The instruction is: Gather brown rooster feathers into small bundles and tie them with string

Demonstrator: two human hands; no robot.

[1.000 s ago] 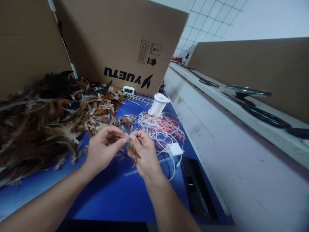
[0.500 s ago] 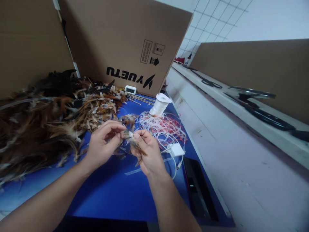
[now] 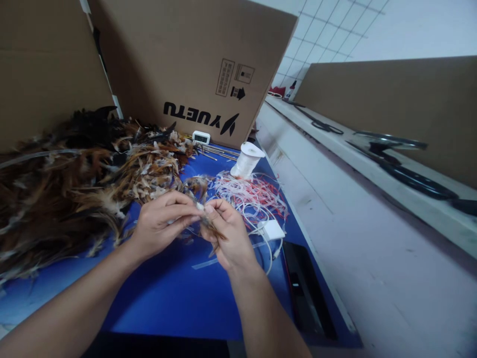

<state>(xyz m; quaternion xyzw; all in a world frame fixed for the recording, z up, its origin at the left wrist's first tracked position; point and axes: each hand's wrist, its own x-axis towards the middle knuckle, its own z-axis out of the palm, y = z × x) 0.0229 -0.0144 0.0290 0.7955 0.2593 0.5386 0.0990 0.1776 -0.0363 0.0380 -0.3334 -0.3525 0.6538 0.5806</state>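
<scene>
Above the blue table (image 3: 167, 293), my right hand (image 3: 229, 231) pinches a small brown feather bundle (image 3: 213, 227) whose pale end points up and left. My left hand (image 3: 160, 221) is closed at that bundle, fingertips pressed together at its pale end; whether they grip the fluff or a thread is too small to tell. Behind the hands lies a loose clump of brown feathers (image 3: 197, 186). A large heap of brown, black and white feathers (image 3: 93, 174) spreads to the left of my left hand.
A white spool (image 3: 247, 160) stands behind tangled white and red strips (image 3: 249, 196). Nearby are a white adapter (image 3: 271, 229) with cable and a black device (image 3: 309, 293). Cardboard boxes (image 3: 194, 54) wall the back. Scissors (image 3: 327, 127) and a black-handled tool (image 3: 417, 180) lie on the right ledge.
My left hand has shifted right and slightly down, its fingers straightening and closing together over the bundle's pale end. The right hand keeps its pinch, nearly still.
</scene>
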